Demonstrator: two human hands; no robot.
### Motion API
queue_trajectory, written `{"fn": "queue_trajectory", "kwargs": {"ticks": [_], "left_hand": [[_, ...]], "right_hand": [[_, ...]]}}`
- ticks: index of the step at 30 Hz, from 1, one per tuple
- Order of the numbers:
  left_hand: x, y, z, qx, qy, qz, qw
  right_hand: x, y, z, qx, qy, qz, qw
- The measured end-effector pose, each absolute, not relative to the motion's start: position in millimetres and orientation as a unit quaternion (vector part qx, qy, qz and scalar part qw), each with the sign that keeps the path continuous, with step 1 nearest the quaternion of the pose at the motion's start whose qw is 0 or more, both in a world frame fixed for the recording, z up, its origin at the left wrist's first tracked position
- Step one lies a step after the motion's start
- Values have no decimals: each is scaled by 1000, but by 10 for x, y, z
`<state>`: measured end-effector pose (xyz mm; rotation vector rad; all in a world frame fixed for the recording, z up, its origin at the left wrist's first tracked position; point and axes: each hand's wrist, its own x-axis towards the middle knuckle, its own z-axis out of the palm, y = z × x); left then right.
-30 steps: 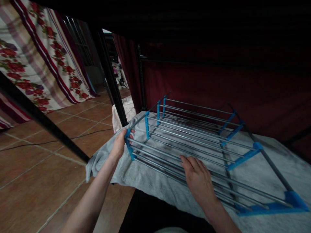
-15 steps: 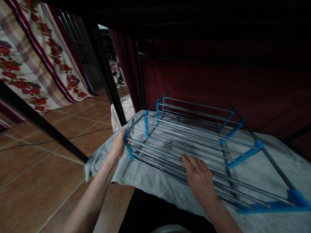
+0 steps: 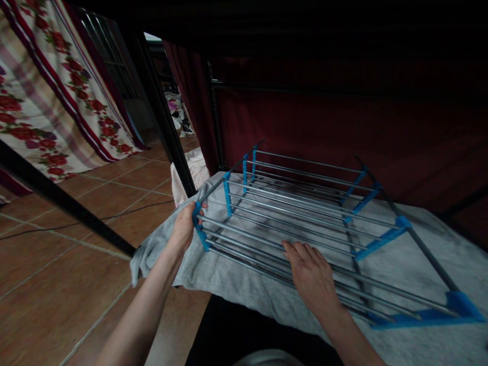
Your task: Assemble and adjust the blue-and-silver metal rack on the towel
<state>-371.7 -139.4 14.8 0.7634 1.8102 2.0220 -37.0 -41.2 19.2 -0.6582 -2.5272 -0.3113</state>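
A metal rack [image 3: 290,196] with several grey tubes and blue plastic brackets lies on a grey blanket [image 3: 244,297] in front of me. My left hand [image 3: 186,223] is closed round the blue corner bracket [image 3: 201,234] at the rack's near left end; its fingertips show behind the bracket. Farther right, my right hand [image 3: 309,267] curls over the front tubes near their middle, back of the hand up. Its fingertips are partly hidden behind the tube. At the near right end another blue bracket [image 3: 430,319] joins the tubes and the dark side pole [image 3: 430,256].
A black metal post [image 3: 163,112] and a slanting black bar [image 3: 68,201] stand at the left. Dark red cloth [image 3: 305,122] hangs behind the rack. Beyond the post are a tiled floor [image 3: 49,274], a thin cable [image 3: 125,214] and a flowered curtain [image 3: 57,101].
The view has shifted slightly, so everything sits a little farther left. Both hands keep their grip on the rack, which otherwise looks the same.
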Motion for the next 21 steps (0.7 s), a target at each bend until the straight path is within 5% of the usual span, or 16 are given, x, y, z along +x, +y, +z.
{"fn": "queue_trajectory", "kwargs": {"ticks": [21], "left_hand": [[-3735, -1333, 167, 242, 639, 706, 187]], "right_hand": [[-349, -400, 219, -254, -928, -73, 264]]}}
